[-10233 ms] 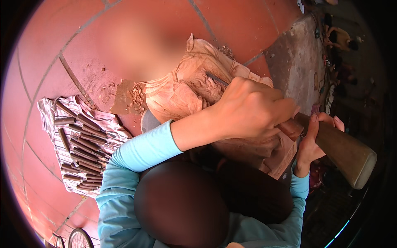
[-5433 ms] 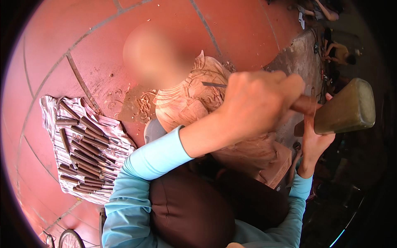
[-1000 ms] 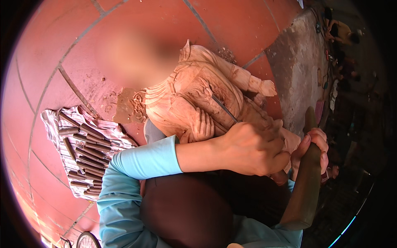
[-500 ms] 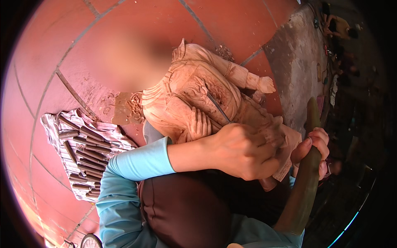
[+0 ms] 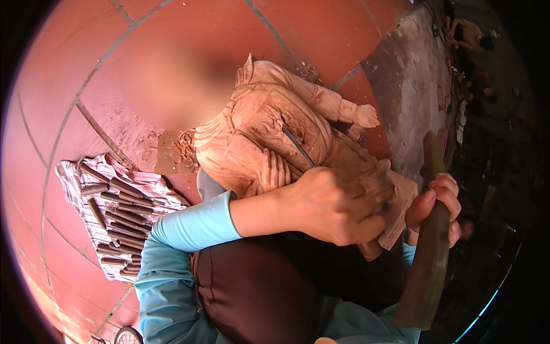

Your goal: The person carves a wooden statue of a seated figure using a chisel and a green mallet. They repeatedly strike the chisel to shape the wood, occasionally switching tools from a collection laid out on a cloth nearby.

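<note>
A carved wooden figure lies in front of my legs, its folded robe and hands showing and its head area blurred. My left hand is wrapped round a carving chisel. The thin metal blade meets the figure's chest among rough cuts and shavings, while the handle's butt pokes out below my fist. On the right, my right hand grips a long, club-shaped wooden mallet near its narrower upper part. Its thick lower end hangs beside my knee, apart from the chisel.
Several dark-handled carving tools lie on a striped cloth to the left. Wood shavings sit beside the figure on red floor tiles. Grey concrete runs along the right, with people beyond. A wheel shows at lower left.
The mallet's thick lower end has swung slightly right and down in my right hand. My left hand and the chisel have hardly moved, the tip still at the chest.
</note>
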`<state>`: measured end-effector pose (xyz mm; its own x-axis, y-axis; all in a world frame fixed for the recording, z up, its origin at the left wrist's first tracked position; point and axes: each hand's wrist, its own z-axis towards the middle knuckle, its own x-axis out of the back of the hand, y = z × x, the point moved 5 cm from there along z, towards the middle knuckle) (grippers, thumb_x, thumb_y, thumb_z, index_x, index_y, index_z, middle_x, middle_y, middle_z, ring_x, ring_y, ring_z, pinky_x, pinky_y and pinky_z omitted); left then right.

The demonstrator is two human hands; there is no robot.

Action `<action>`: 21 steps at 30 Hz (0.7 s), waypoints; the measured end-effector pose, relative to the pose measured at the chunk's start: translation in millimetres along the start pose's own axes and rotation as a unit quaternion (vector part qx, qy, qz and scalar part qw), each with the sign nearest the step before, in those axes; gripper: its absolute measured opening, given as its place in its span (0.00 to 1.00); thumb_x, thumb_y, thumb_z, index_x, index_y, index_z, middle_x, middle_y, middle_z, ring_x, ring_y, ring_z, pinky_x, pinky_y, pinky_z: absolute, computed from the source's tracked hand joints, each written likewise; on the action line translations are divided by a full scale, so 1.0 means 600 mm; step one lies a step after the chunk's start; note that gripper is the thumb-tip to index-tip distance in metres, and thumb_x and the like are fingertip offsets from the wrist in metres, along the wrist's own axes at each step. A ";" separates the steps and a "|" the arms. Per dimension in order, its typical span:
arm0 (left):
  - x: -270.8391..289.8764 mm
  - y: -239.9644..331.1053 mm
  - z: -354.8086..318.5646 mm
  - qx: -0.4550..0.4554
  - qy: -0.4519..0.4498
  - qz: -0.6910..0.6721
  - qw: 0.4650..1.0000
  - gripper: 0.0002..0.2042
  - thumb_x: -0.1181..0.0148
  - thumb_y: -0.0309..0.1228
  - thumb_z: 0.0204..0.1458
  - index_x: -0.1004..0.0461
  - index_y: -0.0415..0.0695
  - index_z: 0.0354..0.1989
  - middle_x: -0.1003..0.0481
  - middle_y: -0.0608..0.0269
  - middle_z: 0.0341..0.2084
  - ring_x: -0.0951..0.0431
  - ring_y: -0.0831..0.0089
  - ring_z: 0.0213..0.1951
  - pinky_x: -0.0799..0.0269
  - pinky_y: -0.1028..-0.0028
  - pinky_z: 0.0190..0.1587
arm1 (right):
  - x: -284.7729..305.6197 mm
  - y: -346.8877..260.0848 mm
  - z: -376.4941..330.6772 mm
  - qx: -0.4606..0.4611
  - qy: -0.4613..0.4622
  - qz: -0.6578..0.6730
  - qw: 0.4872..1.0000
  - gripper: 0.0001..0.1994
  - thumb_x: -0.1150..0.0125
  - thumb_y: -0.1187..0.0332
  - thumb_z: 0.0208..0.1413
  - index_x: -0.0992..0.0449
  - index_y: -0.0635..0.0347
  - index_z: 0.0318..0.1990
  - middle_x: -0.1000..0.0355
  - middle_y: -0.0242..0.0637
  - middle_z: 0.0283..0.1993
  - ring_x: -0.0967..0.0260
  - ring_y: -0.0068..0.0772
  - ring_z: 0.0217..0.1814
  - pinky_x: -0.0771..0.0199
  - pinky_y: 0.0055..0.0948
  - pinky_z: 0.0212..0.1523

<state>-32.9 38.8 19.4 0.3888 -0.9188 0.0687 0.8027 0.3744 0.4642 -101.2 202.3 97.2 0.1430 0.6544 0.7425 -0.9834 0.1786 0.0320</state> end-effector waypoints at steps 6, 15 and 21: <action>0.007 -0.010 0.018 0.039 -0.004 0.006 0.999 0.09 0.38 0.28 0.34 0.35 0.47 0.14 0.43 0.71 0.11 0.36 0.78 0.12 0.43 0.78 0.12 | -0.008 -0.002 0.021 -0.046 -0.092 -0.073 0.992 0.27 0.47 0.84 0.53 0.49 0.49 0.56 0.36 0.44 0.37 0.36 0.39 0.32 0.31 0.41 0.33; -0.009 -0.040 0.034 0.129 0.031 0.045 0.990 0.07 0.35 0.32 0.38 0.27 0.46 0.22 0.33 0.67 0.14 0.28 0.73 0.16 0.36 0.73 0.15 | 0.003 0.026 0.031 -0.149 -0.071 -0.072 0.984 0.28 0.46 0.86 0.52 0.49 0.54 0.56 0.34 0.44 0.36 0.35 0.38 0.33 0.30 0.37 0.37; 0.009 -0.060 0.056 0.176 0.065 0.039 0.981 0.11 0.34 0.33 0.35 0.30 0.45 0.24 0.33 0.65 0.14 0.28 0.67 0.16 0.36 0.70 0.15 | -0.012 0.053 0.028 -0.273 -0.162 -0.146 0.937 0.21 0.40 0.82 0.50 0.37 0.64 0.52 0.32 0.37 0.36 0.34 0.29 0.36 0.32 0.30 0.47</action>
<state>-74.5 16.0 32.5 0.5163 -0.8563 0.0134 0.5713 0.3561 0.7395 -135.3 190.7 104.3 0.2685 0.2779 0.9223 -0.6908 0.7229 -0.0167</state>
